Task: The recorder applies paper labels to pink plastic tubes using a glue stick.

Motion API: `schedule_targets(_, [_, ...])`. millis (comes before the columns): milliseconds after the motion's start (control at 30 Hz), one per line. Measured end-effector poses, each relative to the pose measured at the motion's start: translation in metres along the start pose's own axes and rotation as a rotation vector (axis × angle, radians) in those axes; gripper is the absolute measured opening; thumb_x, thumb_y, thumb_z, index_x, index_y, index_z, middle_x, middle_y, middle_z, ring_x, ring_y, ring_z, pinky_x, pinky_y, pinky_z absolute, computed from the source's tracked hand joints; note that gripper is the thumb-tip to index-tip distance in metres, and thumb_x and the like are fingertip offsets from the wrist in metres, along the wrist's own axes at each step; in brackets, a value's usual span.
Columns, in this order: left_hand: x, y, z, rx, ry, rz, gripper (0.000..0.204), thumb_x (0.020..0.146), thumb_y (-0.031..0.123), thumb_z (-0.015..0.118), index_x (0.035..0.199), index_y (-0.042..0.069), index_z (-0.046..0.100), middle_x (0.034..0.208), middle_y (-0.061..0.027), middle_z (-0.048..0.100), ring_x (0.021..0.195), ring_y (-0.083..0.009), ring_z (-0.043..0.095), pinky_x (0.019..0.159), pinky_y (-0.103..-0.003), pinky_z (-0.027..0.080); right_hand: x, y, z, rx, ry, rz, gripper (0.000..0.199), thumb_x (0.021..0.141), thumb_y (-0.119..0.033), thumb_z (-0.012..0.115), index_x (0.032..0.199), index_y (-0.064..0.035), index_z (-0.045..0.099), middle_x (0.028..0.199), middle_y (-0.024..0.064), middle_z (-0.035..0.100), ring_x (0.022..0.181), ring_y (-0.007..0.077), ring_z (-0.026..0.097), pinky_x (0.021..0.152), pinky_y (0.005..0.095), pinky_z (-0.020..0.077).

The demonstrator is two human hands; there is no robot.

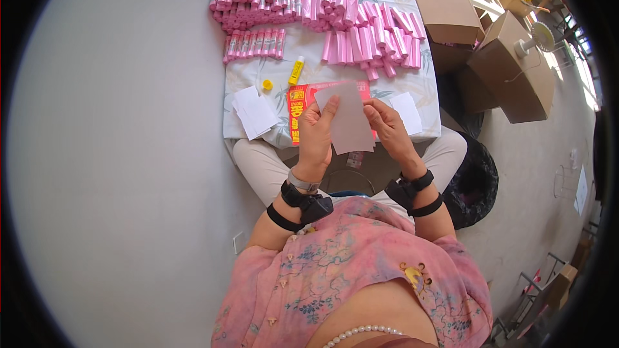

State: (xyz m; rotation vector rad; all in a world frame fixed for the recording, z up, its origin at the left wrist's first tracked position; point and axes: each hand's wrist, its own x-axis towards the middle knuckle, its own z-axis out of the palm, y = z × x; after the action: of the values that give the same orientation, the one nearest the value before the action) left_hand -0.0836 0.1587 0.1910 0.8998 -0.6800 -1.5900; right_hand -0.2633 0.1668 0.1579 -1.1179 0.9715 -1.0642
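Observation:
A thin stack of blank paper slips (351,122) is held up over the table's near edge. My left hand (314,135) grips its left side, thumb on top. At the stack's right edge, my right hand (389,130) is closed with thumb and finger pinched on the paper. Underneath lies a red sheet with yellow print (297,109), partly covered by the slips. Just beyond it are an uncapped yellow glue stick (296,71) and its yellow cap (267,84). More white slips (253,113) lie left of my hands, and another white pile (407,115) lies to the right.
Pink tubes with printed wraps (258,44) are stacked at the table's far left. Plain pink tubes (371,35) are heaped beside them. Open cardboard boxes (512,67) stand right of the table (296,42), with a small fan (540,37). A black bag (474,180) sits by my right leg.

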Motion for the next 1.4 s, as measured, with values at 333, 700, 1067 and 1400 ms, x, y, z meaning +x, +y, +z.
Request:
schedule_targets(333, [-0.001, 0.006, 0.011, 0.029, 0.042, 0.079, 0.023, 0.104, 0.020, 0.062, 0.114, 0.001, 0.069, 0.100, -0.0043, 0.074, 0.083, -0.0079, 0.068, 0.072, -0.023, 0.055, -0.002, -0.030, 0.029, -0.029, 0.042, -0.047, 0.026, 0.102, -0.015, 0.064, 0.122, 0.0010, 0.064, 0.101, 0.0002, 0.069, 0.087, 0.0039, 0.061, 0.077, 0.0230, 0.0522])
schedule_targets(700, [-0.002, 0.004, 0.011, 0.056, 0.039, 0.068, 0.022, 0.102, 0.020, 0.065, 0.112, 0.000, 0.070, 0.097, -0.0044, 0.074, 0.080, -0.0068, 0.067, 0.069, -0.022, 0.054, -0.001, -0.024, 0.025, -0.036, 0.102, -0.021, 0.023, 0.103, -0.018, 0.063, 0.112, 0.0018, 0.068, 0.089, -0.0013, 0.070, 0.079, 0.0029, 0.060, 0.070, 0.0229, 0.0506])
schedule_targets(1067, [0.003, 0.008, 0.002, -0.028, 0.027, -0.115, 0.028, 0.096, 0.020, 0.069, 0.116, 0.001, 0.068, 0.103, -0.0051, 0.072, 0.091, -0.0120, 0.069, 0.081, -0.026, 0.055, -0.005, -0.024, 0.020, -0.047, 0.074, -0.021, 0.025, 0.104, -0.019, 0.062, 0.117, 0.0017, 0.068, 0.093, -0.0002, 0.070, 0.082, 0.0038, 0.060, 0.072, 0.0232, 0.0506])
schedule_targets(1400, [0.010, 0.012, -0.004, -0.026, -0.077, -0.270, 0.030, 0.095, 0.023, 0.070, 0.117, 0.002, 0.070, 0.102, -0.0037, 0.073, 0.090, -0.0128, 0.070, 0.081, -0.028, 0.055, -0.008, -0.020, 0.004, -0.017, 0.005, 0.067, 0.028, 0.103, -0.020, 0.063, 0.121, 0.0009, 0.067, 0.096, 0.0012, 0.071, 0.085, 0.0061, 0.063, 0.076, 0.0247, 0.0517])
